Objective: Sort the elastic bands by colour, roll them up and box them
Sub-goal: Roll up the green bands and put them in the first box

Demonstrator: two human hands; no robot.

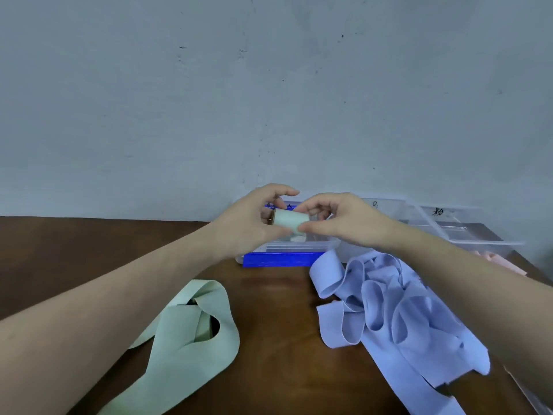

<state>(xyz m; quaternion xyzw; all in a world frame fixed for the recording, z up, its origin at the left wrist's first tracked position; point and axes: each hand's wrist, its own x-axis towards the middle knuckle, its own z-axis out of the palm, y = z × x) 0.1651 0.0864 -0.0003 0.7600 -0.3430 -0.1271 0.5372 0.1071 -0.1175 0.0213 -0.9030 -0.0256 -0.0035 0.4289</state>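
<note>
A small rolled pale-green elastic band (288, 220) is held above a clear box with a blue front edge (281, 259). My left hand (248, 220) grips the roll's left end, and my right hand (338, 218) pinches its right end between thumb and fingers. A long loose pale-green band (185, 333) lies on the brown table at the lower left. At the right sprawls a heap of loose light-blue bands (398, 313), partly under my right forearm.
More clear plastic boxes (466, 232) with handwritten labels stand at the back right against the grey wall. Pink bands (502, 262) show beside them. The brown table (281, 339) runs to the wall; its right edge is close.
</note>
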